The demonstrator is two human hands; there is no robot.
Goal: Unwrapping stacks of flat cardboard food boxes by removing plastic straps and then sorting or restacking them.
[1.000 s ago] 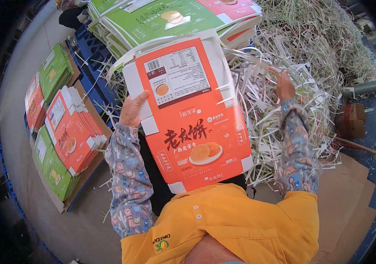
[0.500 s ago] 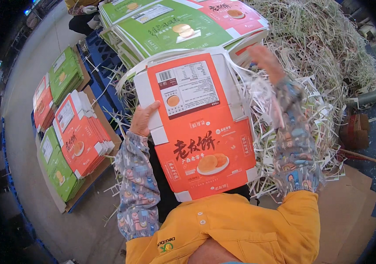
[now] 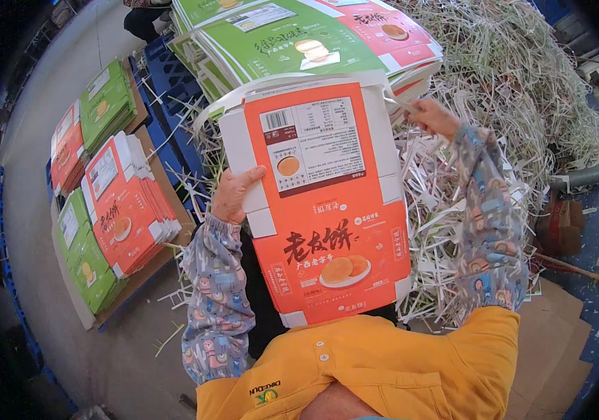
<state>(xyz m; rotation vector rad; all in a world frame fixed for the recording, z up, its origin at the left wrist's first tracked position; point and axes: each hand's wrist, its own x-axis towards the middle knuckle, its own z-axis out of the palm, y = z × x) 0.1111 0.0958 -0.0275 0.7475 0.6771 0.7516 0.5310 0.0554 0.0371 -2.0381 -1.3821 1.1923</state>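
Observation:
A red-and-white flat printed carton blank (image 3: 313, 210), apparently with others under it, leans upright against my body. My left hand (image 3: 232, 194) grips its left edge, thumb lying on the front. Off the top right corner, my right hand (image 3: 435, 117) is closed on the end of a white paper strip (image 3: 399, 102). A long pale strip of trim also curves along the blank's top edge; whether it is one piece with the held end I cannot tell. Behind stands a tall stack of uncut printed sheets (image 3: 278, 43), green and red.
Left, sorted piles of green blanks (image 3: 107, 105) and red blanks (image 3: 128, 210) lie on cardboard over a blue pallet (image 3: 163, 77). A big heap of shredded paper strips (image 3: 502, 77) rises at right. Flattened brown cardboard (image 3: 551, 343) covers floor at lower right. Another person's leg (image 3: 141, 24) shows top left.
My right hand, blurred and with fingers spread before, has come lower and closed on the strip's end. My left hand keeps its grip; the whole view has shifted slightly.

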